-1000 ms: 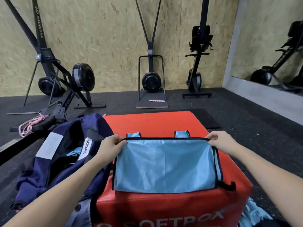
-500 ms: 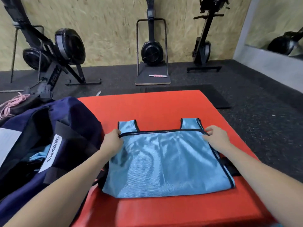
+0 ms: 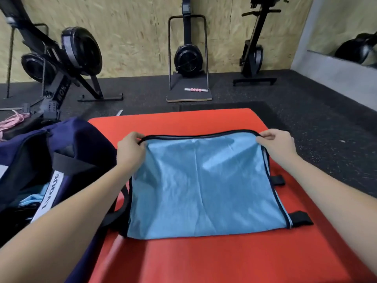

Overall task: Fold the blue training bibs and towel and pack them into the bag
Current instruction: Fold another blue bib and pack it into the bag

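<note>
Blue bib: light blue, black trim, folded to a rough rectangle, lying flat on the red soft box. Far edge is lifted slightly, pinched at both far corners. Black tabs stick out on its right side. Bag: navy, open, standing just left of the box, touching it. More light blue fabric is visible inside the bag; can't tell which item.

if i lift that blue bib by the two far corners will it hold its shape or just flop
Likely flop: the blue bib looks like thin fabric, creased and dimpled where it lies on the red soft box. Its far edge already sags between the left hand and right hand pinching the corners. Probably very light, and its sheen suggests it may slide easily.
</note>
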Motion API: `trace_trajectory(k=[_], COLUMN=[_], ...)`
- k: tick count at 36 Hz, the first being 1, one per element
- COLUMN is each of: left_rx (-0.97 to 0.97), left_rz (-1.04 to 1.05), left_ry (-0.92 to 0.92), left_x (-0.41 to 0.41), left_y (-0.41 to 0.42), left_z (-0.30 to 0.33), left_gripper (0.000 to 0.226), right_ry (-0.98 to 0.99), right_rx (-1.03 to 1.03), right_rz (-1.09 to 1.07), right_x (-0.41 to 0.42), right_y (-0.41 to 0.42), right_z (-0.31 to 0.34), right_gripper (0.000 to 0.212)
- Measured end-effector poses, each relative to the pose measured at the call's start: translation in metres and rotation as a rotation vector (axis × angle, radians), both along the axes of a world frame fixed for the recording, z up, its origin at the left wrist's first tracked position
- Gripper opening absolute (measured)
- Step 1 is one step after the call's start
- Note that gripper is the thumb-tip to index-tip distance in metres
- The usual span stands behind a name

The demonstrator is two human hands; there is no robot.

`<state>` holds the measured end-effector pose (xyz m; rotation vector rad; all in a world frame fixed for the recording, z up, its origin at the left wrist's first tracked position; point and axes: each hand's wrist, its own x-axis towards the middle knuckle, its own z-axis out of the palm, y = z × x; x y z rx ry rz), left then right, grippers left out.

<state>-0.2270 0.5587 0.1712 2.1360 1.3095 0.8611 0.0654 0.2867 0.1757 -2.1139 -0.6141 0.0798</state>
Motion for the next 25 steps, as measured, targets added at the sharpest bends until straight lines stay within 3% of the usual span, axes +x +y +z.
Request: trace_trajectory(k=[3, 5, 7, 11, 15, 19, 25], left_rx=[-0.07, -0.104, -0.047, 0.179, 0.178, 0.139, 0.028], left_rz=[0.007, 0.022, -0.037, -0.274, -0.471, -0.368, -0.363], left_ry=[0.133, 0.345, 0.473, 0.481, 0.508, 0.661, 0.619], left_x=[0.011, 0.015, 0.015, 0.003, -0.016, -0.064, -0.095], left_y=[0.014, 0.008, -0.012, -0.076, -0.134, -0.137, -0.125], left_z=[-0.005, -0.011, -0.019, -0.039, -0.061, -0.082, -0.076], left_gripper=[0.043, 0.057, 0.06, 0.052, 0.065, 0.088, 0.075], right_ry=[0.036, 0.04, -0.031, -0.231, -0.332, -0.414, -0.394], right_rx=[-0.072, -0.183, -0.262, -0.366, -0.534, -0.773, -0.797], right_rz=[0.041, 0.077, 0.132, 0.344, 0.487, 0.455, 0.439], right_x=[0.0, -0.01, -0.027, -0.079, -0.118, -0.119, -0.118], right_y=[0.014, 0.017, 0.013, -0.015, -0.047, -0.086, -0.107], right_z=[-0.005, -0.015, -0.026, -0.049, -0.079, -0.086, -0.077], right_gripper=[0.044, 0.063, 0.064, 0.058, 0.09, 0.086, 0.093])
